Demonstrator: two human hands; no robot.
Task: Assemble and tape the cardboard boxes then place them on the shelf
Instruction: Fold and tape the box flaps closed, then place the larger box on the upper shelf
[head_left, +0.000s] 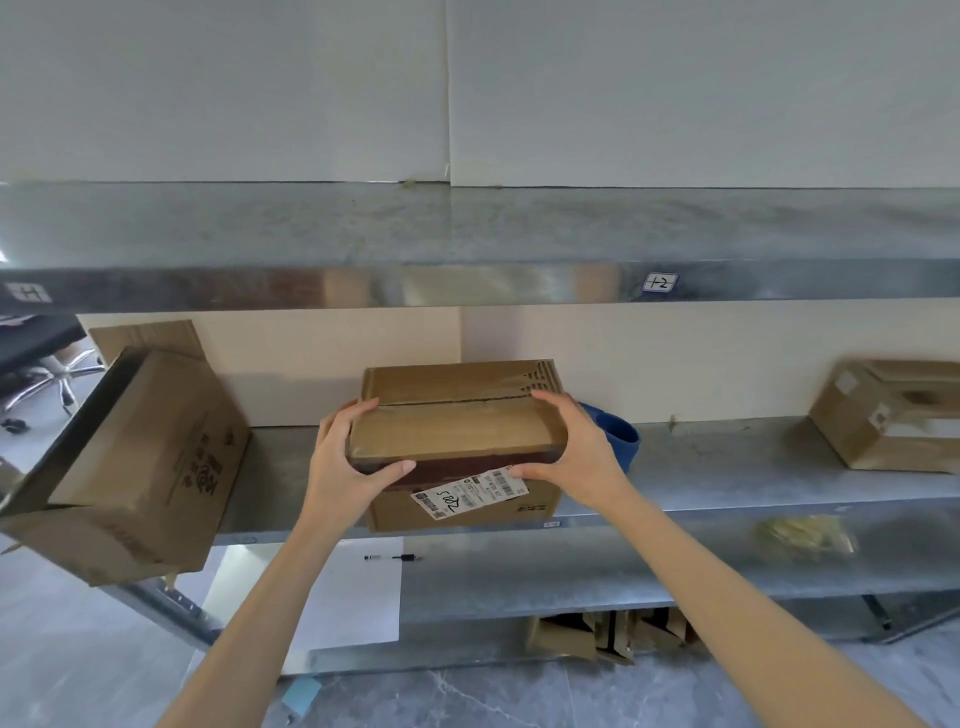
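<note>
Cardboard boxes: three sit on the middle shelf (727, 467). The left box (140, 467), tilted, bears print too blurred to read. The left grip (348, 467) and right grip (576, 447) curl round the ends of the middle box (457, 431), whose white label (470, 493) shows handwriting like "2005". A shelf tag (660, 283) reads "+2". The right box (893, 415) lies well apart

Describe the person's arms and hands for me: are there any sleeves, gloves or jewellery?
The left arm and the right arm are bare to the picture's lower edge, with no sleeves in view. The left hand and the right hand wear no gloves, and no watch, bracelet or ring shows.
</note>
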